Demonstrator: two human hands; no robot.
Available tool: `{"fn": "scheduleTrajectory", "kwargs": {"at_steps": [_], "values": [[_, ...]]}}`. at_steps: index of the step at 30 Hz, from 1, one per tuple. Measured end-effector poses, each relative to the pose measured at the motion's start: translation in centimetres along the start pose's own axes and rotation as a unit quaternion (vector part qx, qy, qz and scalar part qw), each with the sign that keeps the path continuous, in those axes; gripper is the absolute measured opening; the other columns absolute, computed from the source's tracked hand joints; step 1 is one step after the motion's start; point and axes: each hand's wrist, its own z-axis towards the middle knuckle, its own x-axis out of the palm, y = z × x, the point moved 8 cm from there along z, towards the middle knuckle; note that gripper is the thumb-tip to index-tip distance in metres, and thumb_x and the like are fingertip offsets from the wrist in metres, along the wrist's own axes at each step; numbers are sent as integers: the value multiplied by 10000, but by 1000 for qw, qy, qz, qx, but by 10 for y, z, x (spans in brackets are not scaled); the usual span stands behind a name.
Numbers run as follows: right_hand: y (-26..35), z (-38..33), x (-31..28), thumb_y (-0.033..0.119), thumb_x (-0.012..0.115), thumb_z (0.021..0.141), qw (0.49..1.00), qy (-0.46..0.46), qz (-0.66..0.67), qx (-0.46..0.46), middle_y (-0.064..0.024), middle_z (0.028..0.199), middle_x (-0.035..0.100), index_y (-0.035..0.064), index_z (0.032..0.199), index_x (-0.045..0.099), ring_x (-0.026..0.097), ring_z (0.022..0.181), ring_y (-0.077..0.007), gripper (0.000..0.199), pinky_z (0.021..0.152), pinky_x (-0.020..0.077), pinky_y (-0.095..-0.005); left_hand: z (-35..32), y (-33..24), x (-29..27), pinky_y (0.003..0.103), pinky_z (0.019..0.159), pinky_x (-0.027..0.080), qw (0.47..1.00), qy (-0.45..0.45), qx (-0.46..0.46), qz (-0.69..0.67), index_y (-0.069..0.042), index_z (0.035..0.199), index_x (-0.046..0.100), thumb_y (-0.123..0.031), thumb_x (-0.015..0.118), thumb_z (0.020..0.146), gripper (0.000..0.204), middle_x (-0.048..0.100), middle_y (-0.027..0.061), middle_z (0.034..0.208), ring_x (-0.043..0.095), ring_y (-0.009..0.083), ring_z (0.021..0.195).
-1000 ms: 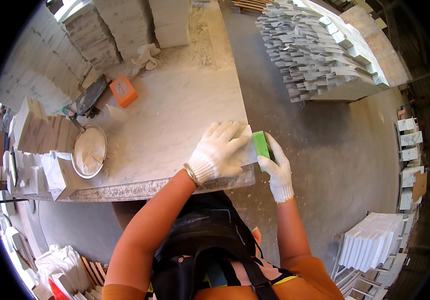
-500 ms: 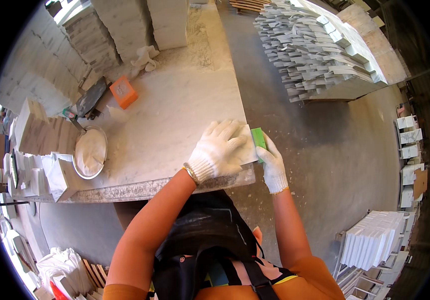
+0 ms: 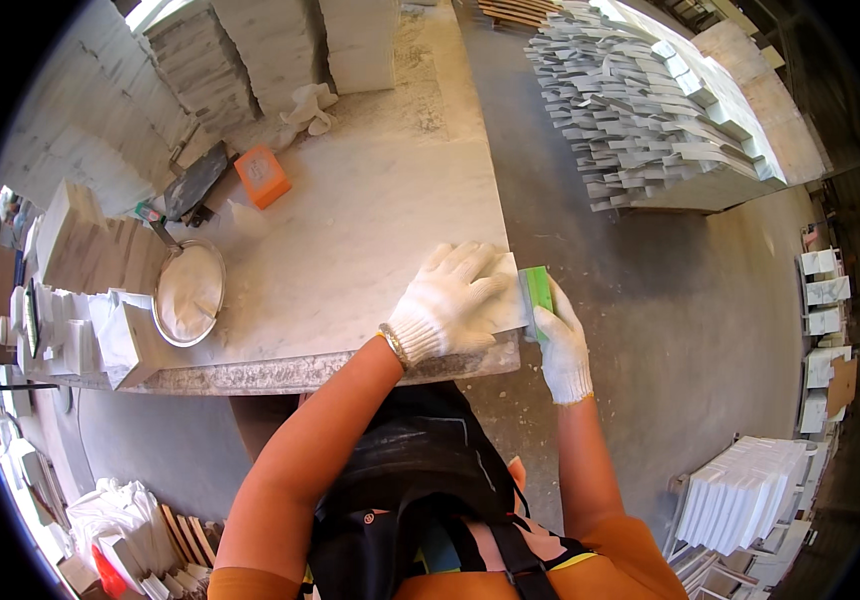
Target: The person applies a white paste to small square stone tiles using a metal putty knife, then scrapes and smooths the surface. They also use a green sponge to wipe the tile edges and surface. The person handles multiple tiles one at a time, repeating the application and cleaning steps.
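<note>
Pinning: your left hand (image 3: 447,302), spread flat over the white tile (image 3: 508,296).
Green block (image 3: 538,288): clasped in your right hand (image 3: 564,350), at the tile's edge (contact unclear).
Edge: probably smoothing; next calls for level strokes.

A speckled grey floor (image 3: 650,350) spread beside the pale workbench (image 3: 370,190), with slatted wood (image 3: 518,12) lying beyond.

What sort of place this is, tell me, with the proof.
Likely a stone or tile workshop: stacks of grey-veined white slabs stand on the workbench, a pile of thin pieces stands nearby, and the gloved right hand holds a green block at a white tile's edge.
</note>
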Motion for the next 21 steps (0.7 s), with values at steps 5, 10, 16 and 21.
{"fn": "scheduleTrajectory", "kwargs": {"at_steps": [5,10,16,21], "values": [[19,-9,8,169,688,906,995,-3,-68,-68,-81,1456,557,-18,1520,458,537,1264,-149,682,1025,453,-292,-1,0,3,515,1085,406,1000,-4,1,13,-116,1210,652,-247,801,590,651,525,177,1431,505,389,1313],[25,1,10,160,691,916,994,-3,-99,-47,-97,1470,551,-13,1517,469,527,1298,-168,664,1077,430,-308,-2,-1,2,532,1116,384,1000,12,-16,12,-126,1268,640,-241,804,605,692,519,186,1434,485,404,1347],[30,-10,14,234,712,905,986,4,-131,-106,-82,1443,569,1,1503,487,508,1334,-190,680,1111,409,-346,-1,2,5,534,1129,375,1000,12,-11,11,-132,1278,635,-249,807,597,712,511,195,1445,475,409,1355],[5,6,2,256,717,899,1000,-10,14,5,-31,1332,599,1,1516,469,538,1172,-119,713,971,455,-282,0,-1,3,528,1127,378,1000,12,-9,24,-135,1266,637,-244,804,594,701,506,193,1454,472,405,1360]]}}
